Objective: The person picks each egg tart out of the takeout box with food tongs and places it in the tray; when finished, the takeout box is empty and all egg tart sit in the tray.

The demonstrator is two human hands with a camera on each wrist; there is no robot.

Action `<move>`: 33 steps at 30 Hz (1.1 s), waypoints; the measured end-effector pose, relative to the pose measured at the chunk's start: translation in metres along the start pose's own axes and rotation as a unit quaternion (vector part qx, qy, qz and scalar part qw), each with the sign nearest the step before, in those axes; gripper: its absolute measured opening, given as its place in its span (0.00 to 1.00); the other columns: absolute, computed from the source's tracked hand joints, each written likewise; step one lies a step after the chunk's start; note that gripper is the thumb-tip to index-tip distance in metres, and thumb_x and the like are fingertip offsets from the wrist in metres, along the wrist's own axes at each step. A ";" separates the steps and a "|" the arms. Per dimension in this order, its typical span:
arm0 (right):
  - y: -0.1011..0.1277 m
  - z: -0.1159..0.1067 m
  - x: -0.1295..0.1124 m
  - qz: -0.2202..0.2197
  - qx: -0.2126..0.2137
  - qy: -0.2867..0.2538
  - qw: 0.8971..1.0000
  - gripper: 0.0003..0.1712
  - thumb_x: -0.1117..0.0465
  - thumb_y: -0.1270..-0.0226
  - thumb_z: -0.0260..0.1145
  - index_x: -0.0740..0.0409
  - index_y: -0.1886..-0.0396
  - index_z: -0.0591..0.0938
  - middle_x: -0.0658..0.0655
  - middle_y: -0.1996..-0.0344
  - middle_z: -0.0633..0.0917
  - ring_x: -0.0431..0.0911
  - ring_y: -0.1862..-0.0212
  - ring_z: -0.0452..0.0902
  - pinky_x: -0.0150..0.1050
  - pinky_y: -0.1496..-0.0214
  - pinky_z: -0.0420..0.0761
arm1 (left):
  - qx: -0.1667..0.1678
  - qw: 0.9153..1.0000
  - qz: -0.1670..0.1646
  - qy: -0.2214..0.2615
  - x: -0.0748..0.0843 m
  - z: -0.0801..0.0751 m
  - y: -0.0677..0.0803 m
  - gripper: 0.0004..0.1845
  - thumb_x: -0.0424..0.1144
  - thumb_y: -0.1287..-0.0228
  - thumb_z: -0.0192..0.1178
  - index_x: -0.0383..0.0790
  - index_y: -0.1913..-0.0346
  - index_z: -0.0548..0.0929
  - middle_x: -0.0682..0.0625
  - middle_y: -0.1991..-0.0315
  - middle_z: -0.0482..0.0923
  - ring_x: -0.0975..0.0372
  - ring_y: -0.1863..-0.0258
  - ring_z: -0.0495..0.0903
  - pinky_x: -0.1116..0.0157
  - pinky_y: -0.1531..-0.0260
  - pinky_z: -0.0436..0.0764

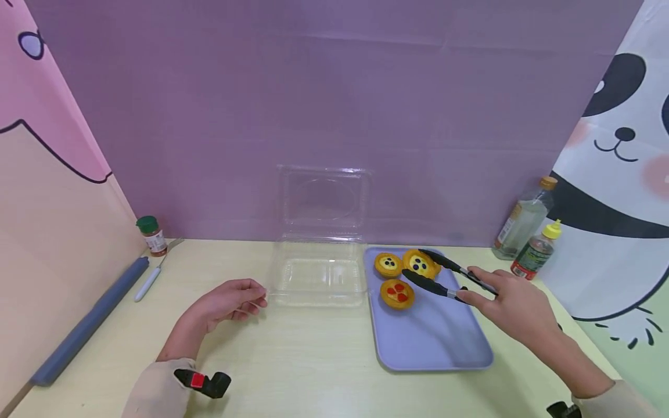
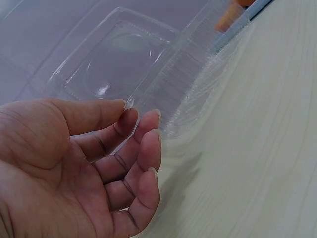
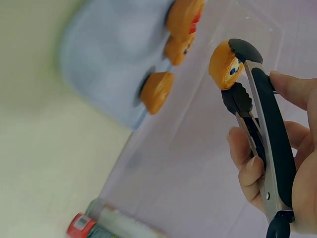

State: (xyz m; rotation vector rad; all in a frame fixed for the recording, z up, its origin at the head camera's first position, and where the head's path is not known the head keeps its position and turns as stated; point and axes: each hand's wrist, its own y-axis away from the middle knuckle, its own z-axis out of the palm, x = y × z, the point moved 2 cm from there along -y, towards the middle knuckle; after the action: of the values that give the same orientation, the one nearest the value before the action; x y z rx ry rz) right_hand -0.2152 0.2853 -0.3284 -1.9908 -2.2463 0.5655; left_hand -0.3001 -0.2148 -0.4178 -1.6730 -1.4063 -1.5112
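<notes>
My right hand [image 1: 514,305] grips a pair of black-tipped metal tongs [image 3: 270,119]. Between the tong tips sits a small tart [image 3: 221,67] with a pale filling and dark dots, held above the lilac tray [image 1: 436,348]. On that tray lie a tart with red pieces [image 1: 398,295], a dotted tart [image 1: 388,265] and one more, mostly hidden below the held one in the head view. My left hand [image 1: 232,302] pinches the left rim of a clear plastic clamshell container [image 1: 320,299] between thumb and index finger. The container's lid [image 1: 324,197] stands raised against the purple backdrop.
At the back right stand a clear bottle with a gold cap [image 1: 525,223] and a yellow-capped bottle [image 1: 535,252]. On the left are a green-lidded jar [image 1: 153,237], a light-handled tool [image 1: 148,284] and a long blue roll [image 1: 94,319] along the side wall.
</notes>
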 end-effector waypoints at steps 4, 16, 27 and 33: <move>0.009 0.004 0.012 0.025 -0.023 -0.002 0.999 0.39 0.32 0.40 0.67 0.51 0.37 0.82 0.59 0.58 0.87 0.46 0.69 0.76 0.40 0.76 0.70 | -0.002 1.000 0.001 -0.004 -0.001 -0.001 0.001 0.16 0.44 0.23 0.52 0.33 0.48 0.76 0.51 0.58 0.82 0.60 0.61 0.80 0.62 0.60 0.77; 0.018 0.014 0.029 0.052 -0.063 0.021 0.996 0.43 0.28 0.42 0.66 0.53 0.37 0.82 0.63 0.56 0.87 0.51 0.66 0.81 0.43 0.77 0.70 | 0.005 1.000 0.000 -0.002 0.002 0.001 0.001 0.15 0.43 0.23 0.53 0.33 0.49 0.77 0.51 0.60 0.83 0.60 0.61 0.80 0.62 0.60 0.77; 0.017 0.021 0.029 0.047 -0.093 0.029 0.994 0.45 0.27 0.44 0.67 0.54 0.38 0.82 0.61 0.58 0.89 0.48 0.66 0.80 0.43 0.77 0.70 | 0.007 1.000 0.000 -0.003 0.001 0.000 0.000 0.16 0.44 0.23 0.53 0.32 0.48 0.77 0.52 0.60 0.82 0.61 0.62 0.80 0.64 0.61 0.77; 0.017 0.022 0.028 0.050 -0.103 0.026 0.993 0.45 0.27 0.44 0.67 0.54 0.37 0.81 0.60 0.61 0.89 0.44 0.70 0.76 0.41 0.78 0.68 | 0.007 1.000 0.001 0.001 0.002 0.001 0.001 0.16 0.43 0.23 0.53 0.32 0.48 0.77 0.52 0.60 0.82 0.61 0.62 0.79 0.63 0.61 0.77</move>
State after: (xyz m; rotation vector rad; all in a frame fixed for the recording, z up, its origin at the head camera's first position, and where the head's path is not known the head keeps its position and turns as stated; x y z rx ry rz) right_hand -0.2106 0.3096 -0.3598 -2.1954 -2.2671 0.2965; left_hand -0.2993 -0.2139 -0.4163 -1.6628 -1.4102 -1.4989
